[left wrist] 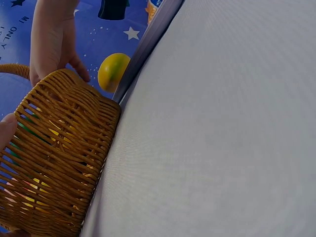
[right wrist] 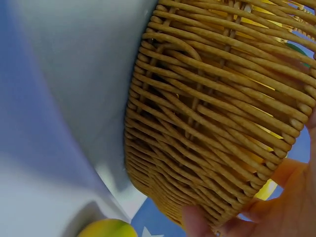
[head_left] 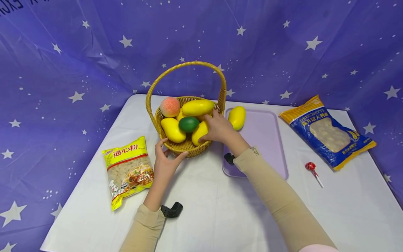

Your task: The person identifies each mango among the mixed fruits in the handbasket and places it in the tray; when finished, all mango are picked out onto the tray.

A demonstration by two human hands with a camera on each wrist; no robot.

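Note:
A wicker basket (head_left: 192, 150) with a tall arched handle stands at the back of the table. It holds several yellow mangoes (head_left: 173, 130), a peach (head_left: 170, 107) and a small dark green fruit (head_left: 189, 124). My right hand (head_left: 220, 128) reaches over the basket's right rim and grips a yellow mango (head_left: 200, 133) at the front right. Around the near left side of the basket, my left hand (head_left: 165, 164) holds the wicker wall with thumb and fingers spread apart. In the right wrist view, the right hand (right wrist: 281, 212) shows beside the rim, its hold partly hidden by the weave.
A lilac tray (head_left: 261, 140) lies right of the basket, with one mango (head_left: 237, 118) at its back left. A yellow pasta bag (head_left: 129, 171) lies at left, a blue orecchiette bag (head_left: 329, 133) at right. Near that bag is a red lollipop (head_left: 311, 167).

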